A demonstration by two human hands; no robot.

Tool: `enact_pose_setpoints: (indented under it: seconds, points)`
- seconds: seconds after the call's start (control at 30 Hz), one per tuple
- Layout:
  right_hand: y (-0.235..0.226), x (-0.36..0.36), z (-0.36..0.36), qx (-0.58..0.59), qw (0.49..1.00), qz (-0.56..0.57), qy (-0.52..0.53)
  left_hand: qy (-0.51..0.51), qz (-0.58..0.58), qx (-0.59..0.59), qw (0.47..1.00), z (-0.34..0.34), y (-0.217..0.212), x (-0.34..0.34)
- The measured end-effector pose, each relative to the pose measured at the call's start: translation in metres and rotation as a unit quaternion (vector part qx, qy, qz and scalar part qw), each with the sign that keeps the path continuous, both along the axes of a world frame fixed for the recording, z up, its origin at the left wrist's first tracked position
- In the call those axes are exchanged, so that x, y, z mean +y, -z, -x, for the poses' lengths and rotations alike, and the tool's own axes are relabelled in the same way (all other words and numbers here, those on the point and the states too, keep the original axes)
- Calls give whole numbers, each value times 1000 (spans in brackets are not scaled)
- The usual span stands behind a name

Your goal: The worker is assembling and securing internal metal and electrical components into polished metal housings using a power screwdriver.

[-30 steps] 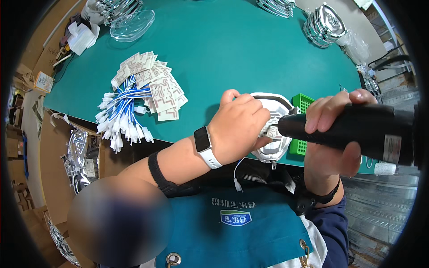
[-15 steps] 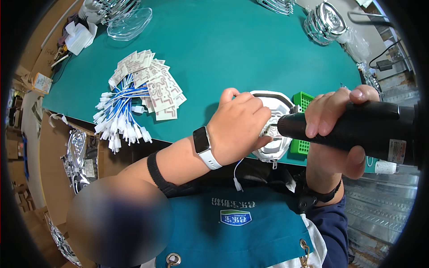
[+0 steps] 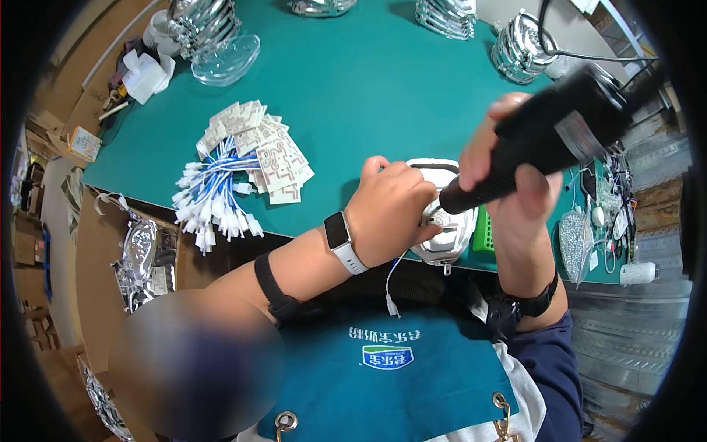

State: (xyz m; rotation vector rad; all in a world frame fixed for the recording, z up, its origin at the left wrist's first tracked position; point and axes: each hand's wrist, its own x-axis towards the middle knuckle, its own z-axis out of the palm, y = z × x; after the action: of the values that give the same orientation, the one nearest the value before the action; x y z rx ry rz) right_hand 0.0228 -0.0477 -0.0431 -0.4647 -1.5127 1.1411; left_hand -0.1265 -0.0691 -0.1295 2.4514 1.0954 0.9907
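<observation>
My left hand (image 3: 390,210) presses down on a shiny silver reflector housing (image 3: 451,234) at the near edge of the green table (image 3: 368,96). A blue and white wire (image 3: 392,283) hangs from the housing over the edge. My right hand (image 3: 515,184) grips a black electric screwdriver (image 3: 552,132), tilted, with its tip down on the housing just right of my left fingers. A white watch sits on my left wrist.
A pile of small circuit boards (image 3: 269,151) and a bundle of blue and white wires with white plugs (image 3: 213,195) lie to the left. A green tray (image 3: 482,230) sits right of the housing. More silver reflectors (image 3: 519,48) stand at the back.
The screwdriver has swung from lying nearly level to a steep tilt, its body raised up and to the right. My left hand stays on the housing.
</observation>
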Motion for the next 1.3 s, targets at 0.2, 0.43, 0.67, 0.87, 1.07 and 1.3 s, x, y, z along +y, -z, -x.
enact_pose_setpoints:
  seconds: [0.2,0.43,0.67,0.87,1.07,1.3]
  points:
    - [-45,-8,-53,223,970,-34,-96,-19,-26,43,999,8,-3,-7]
    - [-16,-21,-175,252,942,117,-191,-39,-56,29,997,26,-49,10]
    - [103,-30,-227,368,860,264,-235,8,27,130,991,-22,-19,6]
    - [109,-52,-246,350,865,317,-169,118,190,-2,975,105,-142,-61]
    - [130,-38,-262,313,867,365,-129,-302,327,-32,895,303,-187,-145]
    - [127,-36,-262,296,869,385,-100,-462,467,197,728,421,-69,-151]
